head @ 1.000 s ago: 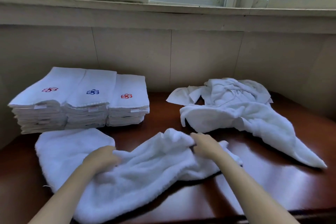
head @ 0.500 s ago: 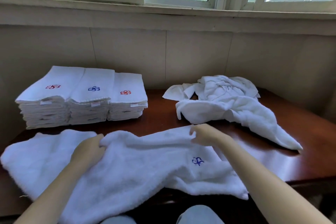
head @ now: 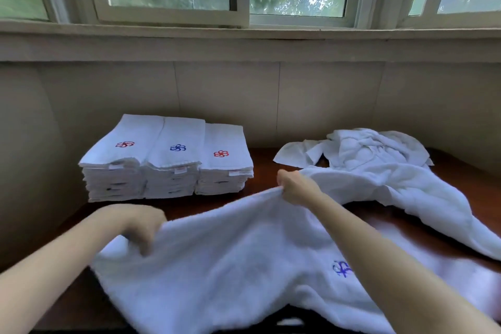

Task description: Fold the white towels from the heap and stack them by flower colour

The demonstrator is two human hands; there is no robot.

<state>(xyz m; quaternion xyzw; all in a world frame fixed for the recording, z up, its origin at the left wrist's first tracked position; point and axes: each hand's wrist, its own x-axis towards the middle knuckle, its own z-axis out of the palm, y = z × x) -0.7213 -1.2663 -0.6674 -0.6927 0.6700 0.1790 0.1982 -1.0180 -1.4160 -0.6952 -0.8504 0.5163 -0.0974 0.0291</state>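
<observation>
White towel [head: 230, 260], blue flower [head: 342, 268]: both hands, left [head: 141, 228] and right [head: 295, 188], pinch its far edge; best pulled taut, corners matched.

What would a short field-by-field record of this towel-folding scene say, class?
held towel: white towel with a blue flower, stretched over the table
left hand: left hand grips the towel's top edge
right hand: right hand grips the same edge, further right
stacks: three folded stacks at back left, topped by a dark red flower, a blue one, a red one
heap: unfolded heap at back right
</observation>
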